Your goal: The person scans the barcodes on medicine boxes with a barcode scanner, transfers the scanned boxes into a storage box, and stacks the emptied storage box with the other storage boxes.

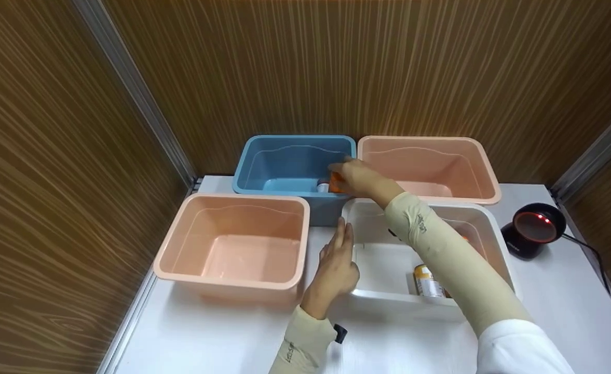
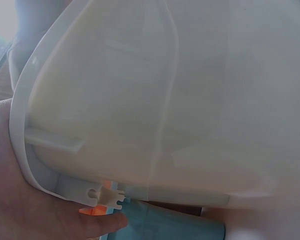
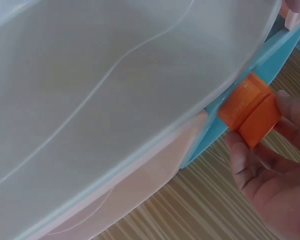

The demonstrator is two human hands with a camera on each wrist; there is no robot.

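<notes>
My right hand (image 1: 360, 177) reaches over the right end of the blue bin (image 1: 289, 165). Its fingers and thumb pinch a small orange box-like item (image 3: 250, 109), which appears at the blue rim in the right wrist view. Beside it, inside the blue bin, lies a small white item (image 1: 323, 186), partly cut off by the front rim. My left hand (image 1: 336, 270) rests against the left rim of the white bin (image 1: 383, 267), fingers fairly straight and pointing away from me. A yellow and silver can (image 1: 429, 283) lies in the white bin, partly behind my right forearm.
One peach bin (image 1: 243, 259) stands at the left, another (image 1: 414, 161) at the back right beside the blue one. A black scanner-like device (image 1: 534, 228) with red lights and a cable sits at the right. Wood-grain panels (image 1: 305, 67) enclose the white table (image 1: 206, 337).
</notes>
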